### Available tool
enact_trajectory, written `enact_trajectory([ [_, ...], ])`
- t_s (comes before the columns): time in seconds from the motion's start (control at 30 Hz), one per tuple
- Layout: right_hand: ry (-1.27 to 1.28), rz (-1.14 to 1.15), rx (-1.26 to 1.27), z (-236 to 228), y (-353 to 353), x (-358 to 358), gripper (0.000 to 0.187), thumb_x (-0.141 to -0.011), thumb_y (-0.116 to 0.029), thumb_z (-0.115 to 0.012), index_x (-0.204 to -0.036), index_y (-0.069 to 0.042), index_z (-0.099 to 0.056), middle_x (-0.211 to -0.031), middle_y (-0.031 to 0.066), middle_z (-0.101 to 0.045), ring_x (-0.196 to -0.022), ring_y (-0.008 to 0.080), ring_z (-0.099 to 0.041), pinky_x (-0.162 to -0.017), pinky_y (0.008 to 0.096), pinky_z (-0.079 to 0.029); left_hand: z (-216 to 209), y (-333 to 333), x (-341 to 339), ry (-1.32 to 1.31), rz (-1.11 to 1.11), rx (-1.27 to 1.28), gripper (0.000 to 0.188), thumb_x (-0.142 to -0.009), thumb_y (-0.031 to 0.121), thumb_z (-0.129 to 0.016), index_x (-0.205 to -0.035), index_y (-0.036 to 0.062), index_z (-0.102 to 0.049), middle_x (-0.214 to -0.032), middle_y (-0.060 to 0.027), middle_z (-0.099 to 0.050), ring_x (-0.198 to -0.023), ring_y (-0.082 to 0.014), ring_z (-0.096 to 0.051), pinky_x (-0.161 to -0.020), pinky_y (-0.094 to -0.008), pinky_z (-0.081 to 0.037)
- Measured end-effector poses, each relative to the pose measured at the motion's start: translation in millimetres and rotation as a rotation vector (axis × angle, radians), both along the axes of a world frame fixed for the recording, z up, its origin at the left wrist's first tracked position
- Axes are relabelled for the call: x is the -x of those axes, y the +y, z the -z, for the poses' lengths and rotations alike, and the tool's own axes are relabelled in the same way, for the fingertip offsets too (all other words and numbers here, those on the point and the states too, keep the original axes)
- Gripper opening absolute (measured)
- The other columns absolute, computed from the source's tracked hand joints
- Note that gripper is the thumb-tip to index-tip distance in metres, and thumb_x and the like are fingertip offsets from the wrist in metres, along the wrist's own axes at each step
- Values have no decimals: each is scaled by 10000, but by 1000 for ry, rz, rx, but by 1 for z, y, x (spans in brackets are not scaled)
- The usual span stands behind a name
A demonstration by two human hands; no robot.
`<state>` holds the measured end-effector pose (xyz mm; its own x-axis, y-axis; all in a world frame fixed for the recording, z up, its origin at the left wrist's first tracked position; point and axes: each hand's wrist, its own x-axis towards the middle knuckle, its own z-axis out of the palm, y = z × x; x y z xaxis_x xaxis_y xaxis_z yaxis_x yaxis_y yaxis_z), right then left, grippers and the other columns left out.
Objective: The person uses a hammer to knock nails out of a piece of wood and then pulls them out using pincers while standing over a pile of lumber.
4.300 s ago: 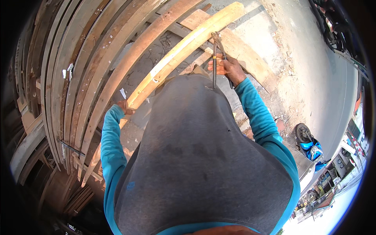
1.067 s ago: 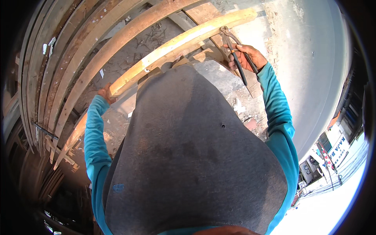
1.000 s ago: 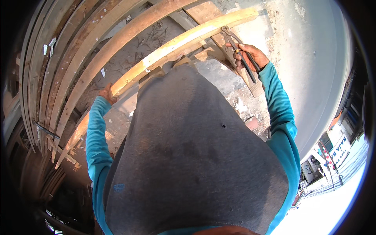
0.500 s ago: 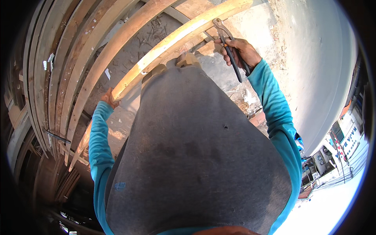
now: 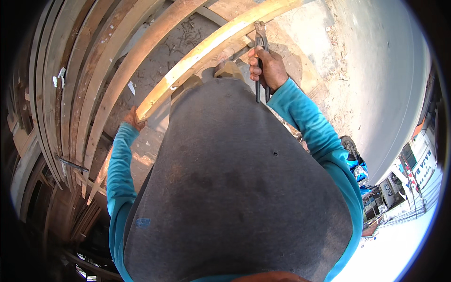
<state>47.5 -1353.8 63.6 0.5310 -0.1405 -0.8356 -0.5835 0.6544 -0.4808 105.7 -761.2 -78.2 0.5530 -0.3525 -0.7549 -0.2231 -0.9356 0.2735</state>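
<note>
My left hand grips the near left end of a long pale timber, which runs up and to the right ahead of me. In my right hand is a pair of pincers with dark handles. The jaws point away from me and overlap the right part of the timber in view; whether they touch it I cannot tell. My fingers wrap round the handles, which lie close together. The far end of the timber runs out at the top of the picture.
More long timbers lie side by side to the left. A dark metal bar rests across some of them. Twigs and scraps litter the ground between timbers. A pale grey wall stands at right, and a blue bundle sits beside my right elbow.
My right hand has moved left with the pincers, which have turned more upright. Their handles are closer together. My left hand stays on the timber's end.
</note>
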Motion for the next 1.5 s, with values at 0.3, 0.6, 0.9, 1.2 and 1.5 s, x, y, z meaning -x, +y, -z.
enact_trajectory([
  [0.3, -129, 76, 143, 11, 53, 29, 514, -982, -162, -543, -1424, 78, -433, -967, 121, -639, -852, 212, -684, -750, 311, -565, -8, 2, 0, 409, -901, 200, 1075, -696, 369, -871, -1498, -54, -294, -1321, -199, -610, -1169, -330, -620, -955, -390, -535],
  [0.6, -148, -149, 25, 2, -9, 66, 421, -983, -139, -398, -1345, 67, -465, -1143, 205, -713, -874, 266, -730, -637, 277, -540, -39, -31, -29, 163, -56, -127, 1108, -652, 378, -882, -1493, -51, -301, -1223, -216, -675, -1146, -338, -661, -960, -384, -545],
  [0.9, -273, -319, -101, 0, -64, 40, 571, -923, -144, -444, -1449, 75, -399, -1192, 262, -676, -975, 326, -731, -763, 319, -582, -30, -14, -42, 180, 51, -172, 1084, -586, 373, -922, -1443, -40, -401, -1220, -215, -680, -1145, -324, -663, -967, -380, -538],
  [1.2, -269, -448, -132, 0, -88, 27, 572, -956, -227, -458, -1445, 66, -414, -1232, 303, -652, -1013, 359, -726, -754, 319, -603, -6, -1, -34, 267, 52, -96, 852, -570, 354, -913, -1293, 64, -565, -1107, -131, -731, -1005, -235, -706, -892, -371, -566],
  [1.5, -280, -474, -253, -3, -114, 20, 567, -985, -233, -432, -1446, 96, -395, -1225, 305, -655, -1018, 382, -715, -830, 347, -577, -2, 15, -28, 292, -87, -3, 762, -600, 370, -871, -1236, 70, -575, -1079, -109, -738, -963, -214, -715, -811, -364, -585],
])
